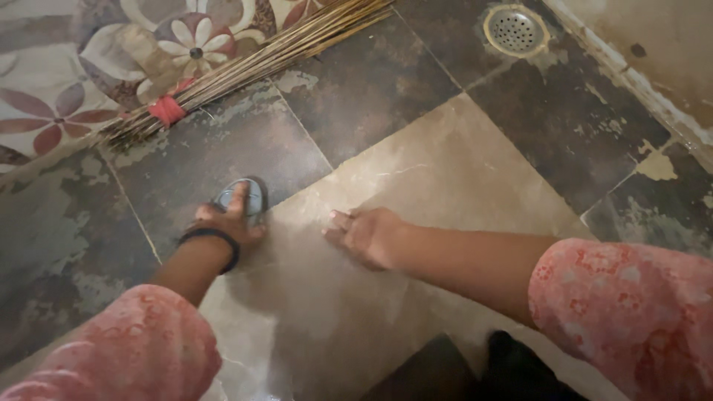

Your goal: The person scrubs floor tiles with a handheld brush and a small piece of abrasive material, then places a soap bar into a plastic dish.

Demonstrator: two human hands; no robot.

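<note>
My left hand [229,222] grips a small blue-grey scrub brush [249,194] and presses it on the tiled floor where a dark tile meets a light beige tile [438,178]. A black band circles that wrist. My right hand [365,235] rests flat on the beige tile, fingers pointing left, a short way right of the brush and holding nothing. Both arms wear pink patterned sleeves.
A stick broom [252,63] tied with a red band lies across the floor at the upper left, over floral-patterned tiles. A round metal floor drain [515,30] sits at the top right. A stained wall base [653,82] runs along the right edge.
</note>
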